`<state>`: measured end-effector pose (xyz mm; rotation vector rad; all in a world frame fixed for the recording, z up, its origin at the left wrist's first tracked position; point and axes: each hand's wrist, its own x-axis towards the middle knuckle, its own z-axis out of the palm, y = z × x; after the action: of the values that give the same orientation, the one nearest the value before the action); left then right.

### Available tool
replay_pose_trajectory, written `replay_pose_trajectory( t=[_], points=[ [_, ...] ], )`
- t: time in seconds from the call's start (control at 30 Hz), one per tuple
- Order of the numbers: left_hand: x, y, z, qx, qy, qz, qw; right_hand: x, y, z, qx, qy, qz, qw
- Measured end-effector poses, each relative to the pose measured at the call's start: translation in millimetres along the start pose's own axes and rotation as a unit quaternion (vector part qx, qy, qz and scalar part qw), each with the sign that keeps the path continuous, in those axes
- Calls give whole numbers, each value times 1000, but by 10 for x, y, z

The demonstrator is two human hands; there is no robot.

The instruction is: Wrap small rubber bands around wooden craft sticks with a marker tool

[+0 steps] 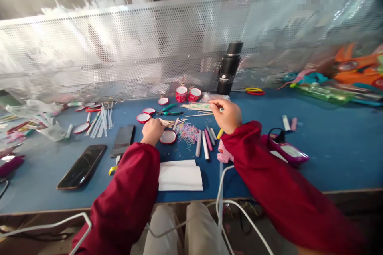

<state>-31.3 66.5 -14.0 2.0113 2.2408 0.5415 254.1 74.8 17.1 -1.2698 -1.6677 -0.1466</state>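
My left hand (152, 130) rests closed on the blue table (329, 155), pinching a small bundle of wooden sticks (166, 122) beside a red-rimmed round lid (168, 137). My right hand (227, 114) is raised a little above the table, fingers pinched on a thin stick near a pile of wooden sticks (197, 107). Between the hands lies a heap of coloured rubber bands (187, 132). Several marker pens (206, 143) lie just in front of the right hand. Both arms wear dark red sleeves.
Red cups (188, 94), more round lids (143, 117), green pliers (171, 110) and a black flask (229, 67) stand farther back by a perforated metal screen (149, 40). Two phones (82, 166) lie left, folded white paper (180, 175) near the edge, a pink device (287, 150) right.
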Motion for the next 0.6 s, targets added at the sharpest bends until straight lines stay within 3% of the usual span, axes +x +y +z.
replay_pose_trajectory(
  t=[0.07,0.17,0.3,0.43,0.6],
  points=[
    [-15,3,-26,-12,13,5,1000,0,-13,-16,-8,-47,7,999],
    [-32,17,-59,-29,39,14,999,-1,-56,-59,-12,-174,-9,985],
    [-17,84,-37,-164,81,66,981,10,-90,-167,-141,-328,-9,934],
    [5,199,54,-280,59,113,951,24,-55,-239,-247,-396,49,883],
    [-33,316,130,-373,35,90,923,10,-26,-217,-284,-440,82,848]
  ],
)
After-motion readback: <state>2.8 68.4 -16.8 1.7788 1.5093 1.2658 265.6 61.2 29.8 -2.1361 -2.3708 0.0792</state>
